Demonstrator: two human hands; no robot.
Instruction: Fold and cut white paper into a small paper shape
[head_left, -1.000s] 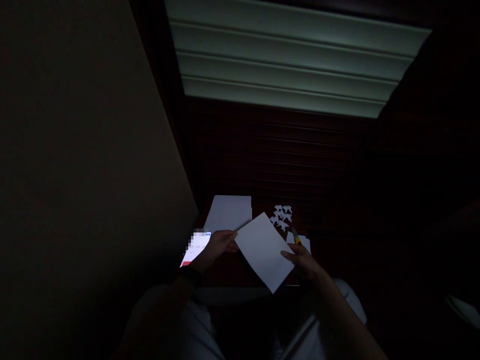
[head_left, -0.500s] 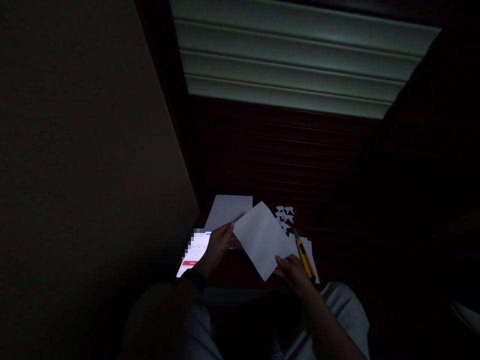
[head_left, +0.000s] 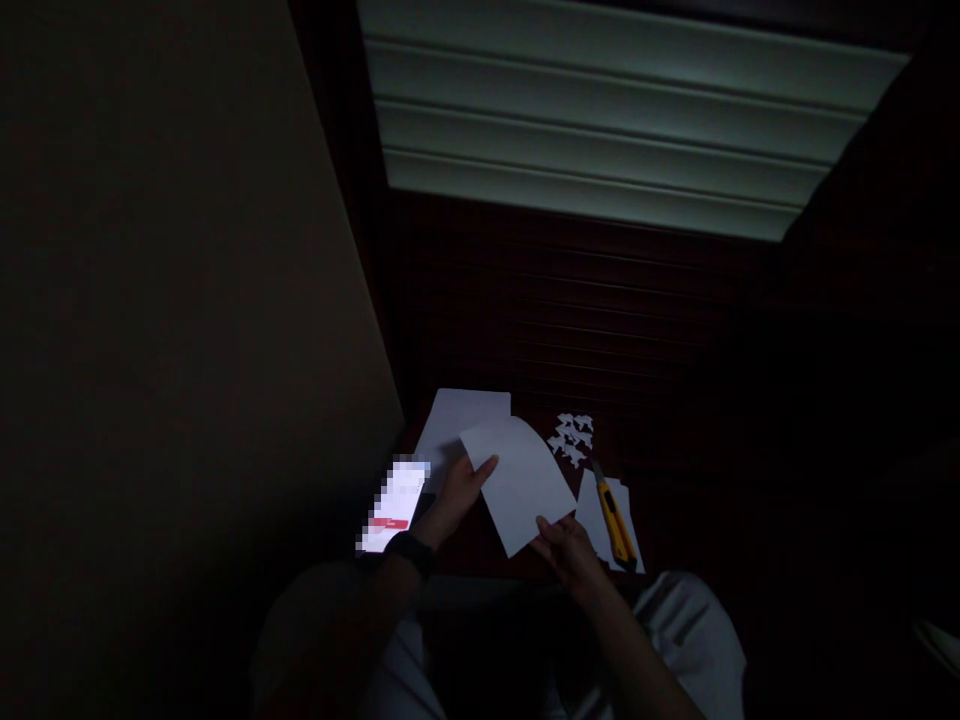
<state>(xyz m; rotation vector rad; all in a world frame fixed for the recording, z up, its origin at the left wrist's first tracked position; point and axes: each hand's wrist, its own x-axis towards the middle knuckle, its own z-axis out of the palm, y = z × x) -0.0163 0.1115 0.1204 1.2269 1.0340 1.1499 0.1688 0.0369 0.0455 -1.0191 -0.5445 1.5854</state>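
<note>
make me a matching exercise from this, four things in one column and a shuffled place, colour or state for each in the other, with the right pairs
Things
1. large curved sheet
2. utility knife
3. phone
4. small paper pieces

Descriptions
A. screen lit
B. clustered together
C. held by left hand and right hand
D. yellow and black

Pairs: 1-C, 2-D, 3-A, 4-B

A curved sheet (head_left: 521, 485) is held by the left grip (head_left: 457, 492) and right grip (head_left: 571, 555); a knife (head_left: 613, 515) is laid at right.
</note>
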